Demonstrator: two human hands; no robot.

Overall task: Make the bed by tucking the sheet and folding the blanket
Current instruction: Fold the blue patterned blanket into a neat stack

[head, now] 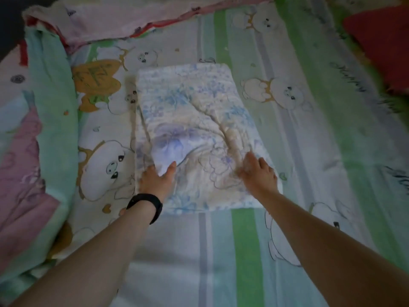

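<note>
A white blanket with blue and purple flowers (pixel 190 111) lies folded into a rectangle in the middle of the bed. It rests on the green-striped sheet with cartoon animals (pixel 243 251). My left hand (pixel 156 179), a black band on its wrist, presses flat on the blanket's near left part, thumb spread beside a raised fold. My right hand (pixel 257 172) lies palm down on the near right part, fingers apart. Creases run across the blanket's top between my hands. Neither hand grips the fabric.
A bunched mint-green and pink quilt (pixel 44 134) fills the left side. A pink cloth with a red edge (pixel 106 21) lies across the far end. A red pillow (pixel 382 47) sits at the far right.
</note>
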